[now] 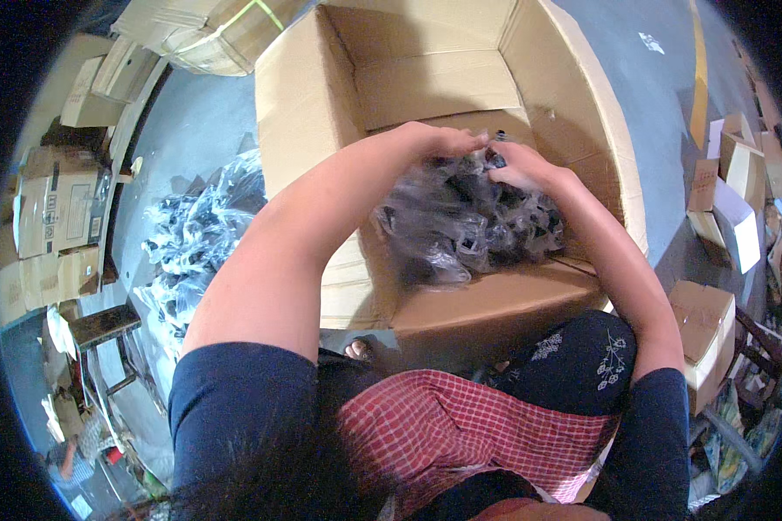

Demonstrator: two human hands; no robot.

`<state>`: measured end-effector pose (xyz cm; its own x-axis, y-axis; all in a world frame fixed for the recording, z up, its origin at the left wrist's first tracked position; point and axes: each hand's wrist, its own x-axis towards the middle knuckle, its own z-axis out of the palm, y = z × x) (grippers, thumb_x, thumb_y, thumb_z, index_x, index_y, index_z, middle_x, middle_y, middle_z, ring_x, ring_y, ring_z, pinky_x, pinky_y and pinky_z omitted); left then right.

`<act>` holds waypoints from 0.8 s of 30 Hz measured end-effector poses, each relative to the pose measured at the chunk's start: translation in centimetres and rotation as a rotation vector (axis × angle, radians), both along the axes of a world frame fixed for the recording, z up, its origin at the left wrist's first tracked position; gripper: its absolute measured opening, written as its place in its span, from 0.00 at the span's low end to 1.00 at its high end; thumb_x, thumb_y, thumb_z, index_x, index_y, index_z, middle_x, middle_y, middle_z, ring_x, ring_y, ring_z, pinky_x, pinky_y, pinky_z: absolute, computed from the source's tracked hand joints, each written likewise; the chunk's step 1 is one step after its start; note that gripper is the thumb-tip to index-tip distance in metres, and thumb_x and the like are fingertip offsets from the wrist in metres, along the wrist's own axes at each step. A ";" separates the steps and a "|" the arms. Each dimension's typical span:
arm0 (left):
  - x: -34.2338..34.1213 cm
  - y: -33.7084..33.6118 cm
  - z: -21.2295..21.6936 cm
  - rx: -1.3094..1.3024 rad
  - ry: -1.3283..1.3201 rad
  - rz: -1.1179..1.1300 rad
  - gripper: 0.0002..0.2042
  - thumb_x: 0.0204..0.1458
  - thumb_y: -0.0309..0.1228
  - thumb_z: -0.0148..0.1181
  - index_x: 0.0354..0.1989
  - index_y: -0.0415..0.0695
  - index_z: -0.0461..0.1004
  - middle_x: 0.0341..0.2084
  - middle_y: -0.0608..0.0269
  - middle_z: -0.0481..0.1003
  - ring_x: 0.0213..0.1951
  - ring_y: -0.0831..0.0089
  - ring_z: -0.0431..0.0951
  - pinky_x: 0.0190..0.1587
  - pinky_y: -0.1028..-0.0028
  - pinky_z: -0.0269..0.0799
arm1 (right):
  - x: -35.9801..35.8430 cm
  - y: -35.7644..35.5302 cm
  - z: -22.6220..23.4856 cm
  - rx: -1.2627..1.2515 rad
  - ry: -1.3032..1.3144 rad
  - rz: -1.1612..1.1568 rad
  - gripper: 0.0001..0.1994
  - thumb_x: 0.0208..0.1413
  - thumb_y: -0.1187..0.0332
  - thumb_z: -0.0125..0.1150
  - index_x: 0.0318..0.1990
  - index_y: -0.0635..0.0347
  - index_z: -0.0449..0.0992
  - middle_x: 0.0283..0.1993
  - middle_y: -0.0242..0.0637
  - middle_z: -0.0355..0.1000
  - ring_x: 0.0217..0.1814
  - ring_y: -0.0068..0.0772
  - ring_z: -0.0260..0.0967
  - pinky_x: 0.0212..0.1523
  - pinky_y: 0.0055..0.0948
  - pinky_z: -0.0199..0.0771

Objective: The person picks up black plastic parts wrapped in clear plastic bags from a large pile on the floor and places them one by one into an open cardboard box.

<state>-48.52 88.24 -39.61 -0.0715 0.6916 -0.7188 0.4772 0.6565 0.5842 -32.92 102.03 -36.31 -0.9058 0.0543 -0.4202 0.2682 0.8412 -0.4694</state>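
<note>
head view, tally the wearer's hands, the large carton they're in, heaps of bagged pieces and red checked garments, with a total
Hands: 2 (left hand, right hand)
Large open carton: 1
Heaps of bagged pieces: 2 (heap inside the carton, heap left of the carton)
Red checked garment: 1
Total: 6
Single pieces overlap too much to count.

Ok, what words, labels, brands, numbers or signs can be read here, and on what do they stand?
None can be read reliably.
Carton at far left: dark printed marks, too small and blurred.
Open brown box at right: faint reddish marks, too small.
Bagged dark pieces in the large carton: no legible text.
</note>
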 end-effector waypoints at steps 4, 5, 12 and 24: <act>0.2 -3.2 0.5 -0.173 -0.013 0.086 0.43 0.55 0.70 0.35 0.66 0.44 0.63 0.65 0.49 0.62 0.66 0.54 0.61 0.64 0.53 0.61 | 0.5 0.2 0.0 -0.376 -0.028 -0.145 0.29 0.46 0.61 0.64 0.58 0.59 0.70 0.52 0.47 0.74 0.56 0.42 0.70 0.58 0.37 0.67; 0.4 -3.6 0.7 -0.202 -0.026 0.072 0.44 0.55 0.71 0.34 0.66 0.45 0.63 0.65 0.50 0.61 0.66 0.54 0.61 0.64 0.53 0.60 | 0.6 0.5 0.2 -0.478 -0.096 -0.281 0.28 0.45 0.66 0.65 0.57 0.57 0.71 0.48 0.40 0.74 0.52 0.35 0.70 0.53 0.34 0.70; 2.0 -5.0 5.4 -0.271 -0.302 0.017 0.49 0.49 0.76 0.32 0.67 0.47 0.63 0.66 0.52 0.60 0.66 0.55 0.60 0.68 0.57 0.53 | 0.5 0.2 -0.9 -0.220 -0.037 -0.232 0.26 0.42 0.70 0.66 0.54 0.58 0.74 0.38 0.35 0.75 0.37 0.29 0.70 0.36 0.29 0.72; -19.3 -12.6 17.8 0.963 0.043 0.973 0.13 0.58 0.38 0.56 0.43 0.41 0.76 0.35 0.61 0.79 0.35 0.70 0.79 0.38 0.69 0.75 | 3.1 3.2 1.0 -0.236 0.054 -0.207 0.27 0.43 0.69 0.69 0.55 0.60 0.74 0.54 0.41 0.75 0.57 0.36 0.70 0.58 0.34 0.68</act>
